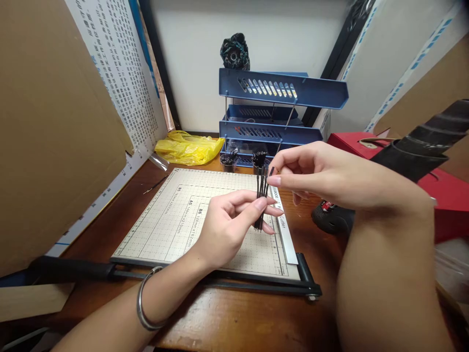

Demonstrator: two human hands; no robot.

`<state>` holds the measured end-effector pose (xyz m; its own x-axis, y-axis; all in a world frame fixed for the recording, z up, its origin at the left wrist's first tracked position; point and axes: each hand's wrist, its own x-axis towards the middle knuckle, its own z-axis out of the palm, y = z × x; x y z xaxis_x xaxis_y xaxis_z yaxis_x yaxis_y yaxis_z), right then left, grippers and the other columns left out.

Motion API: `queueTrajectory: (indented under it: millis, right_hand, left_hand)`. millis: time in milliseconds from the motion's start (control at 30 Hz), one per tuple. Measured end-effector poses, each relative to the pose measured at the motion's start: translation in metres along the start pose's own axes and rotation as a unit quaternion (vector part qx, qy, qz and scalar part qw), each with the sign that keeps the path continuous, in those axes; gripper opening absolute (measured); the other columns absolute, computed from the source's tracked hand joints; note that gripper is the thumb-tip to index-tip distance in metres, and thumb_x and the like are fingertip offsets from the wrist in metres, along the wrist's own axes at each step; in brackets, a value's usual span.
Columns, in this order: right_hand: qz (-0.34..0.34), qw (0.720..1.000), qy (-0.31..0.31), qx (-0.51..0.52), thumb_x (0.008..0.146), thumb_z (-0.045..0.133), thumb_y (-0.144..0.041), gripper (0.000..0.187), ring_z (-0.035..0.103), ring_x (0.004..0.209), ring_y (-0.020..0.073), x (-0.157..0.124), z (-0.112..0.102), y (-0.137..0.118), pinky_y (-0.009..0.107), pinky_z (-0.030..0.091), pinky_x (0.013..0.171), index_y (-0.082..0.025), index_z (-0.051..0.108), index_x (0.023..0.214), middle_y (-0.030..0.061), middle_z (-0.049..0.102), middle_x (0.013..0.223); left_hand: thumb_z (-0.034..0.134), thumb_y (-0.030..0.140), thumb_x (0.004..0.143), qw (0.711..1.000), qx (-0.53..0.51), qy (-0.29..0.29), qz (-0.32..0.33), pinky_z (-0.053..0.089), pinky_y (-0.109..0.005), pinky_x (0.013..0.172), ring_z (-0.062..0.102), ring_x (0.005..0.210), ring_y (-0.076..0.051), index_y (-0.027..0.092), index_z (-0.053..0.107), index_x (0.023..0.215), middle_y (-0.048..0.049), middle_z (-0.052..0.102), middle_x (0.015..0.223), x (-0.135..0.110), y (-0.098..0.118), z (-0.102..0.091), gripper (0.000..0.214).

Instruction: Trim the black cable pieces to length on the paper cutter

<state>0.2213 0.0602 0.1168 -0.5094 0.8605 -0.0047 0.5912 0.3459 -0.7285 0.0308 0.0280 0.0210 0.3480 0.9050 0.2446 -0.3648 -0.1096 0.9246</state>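
Note:
My left hand [234,225] is closed around a small bundle of thin black strands [261,183], pinched between thumb and fingers. The strands stand roughly upright, with their lower ends showing below my fingers. Beside the bundle's top, my right hand [308,171] pinches the upper end of one black strand [271,171] between thumb and forefinger. Whether that strand is separate from the bundle, I cannot tell. Both hands are above a cream paper cutter board [157,220] printed with grid lines and paper sizes. Its black cutter arm [227,283] lies along the near edge.
Behind the board stand two small cups of black strands, left [229,161] and right [259,159]. A yellow plastic bag [190,148], blue tiered tray [286,88], red box [421,190] and black tool [333,215] surround it. Cardboard [54,122] walls the left side.

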Motion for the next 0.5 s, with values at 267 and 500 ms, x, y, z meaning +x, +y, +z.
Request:
queueTrajectory:
  millis: [267,500]
  right_hand:
    - [0.017,0.997,-0.052,0.054,0.087,0.071,-0.046,0.028,0.056,0.06,0.01,-0.0015,0.002,-0.0058,0.022,0.041,0.053,-0.018,0.068,0.088,0.0001,0.066,0.073]
    - [0.01,0.995,-0.066,0.079,0.086,0.071,-0.038,0.023,0.055,0.06,0.0095,0.0025,0.007,-0.0093,0.021,0.043,0.053,-0.018,0.062,0.078,-0.0007,0.064,0.068]
  left_hand:
    - [0.07,0.026,0.095,1.0,0.013,-0.003,0.008,0.059,-0.015,0.066,0.073,0.061,-0.008,0.014,0.077,0.093,-0.0038,0.081,0.088,-0.001,0.0,0.0003,0.014]
    - [0.072,0.022,0.093,1.0,0.001,0.001,0.002,0.06,-0.014,0.064,0.073,0.06,-0.008,0.013,0.076,0.092,-0.0037,0.082,0.088,-0.0008,0.0002,0.0024,0.01]
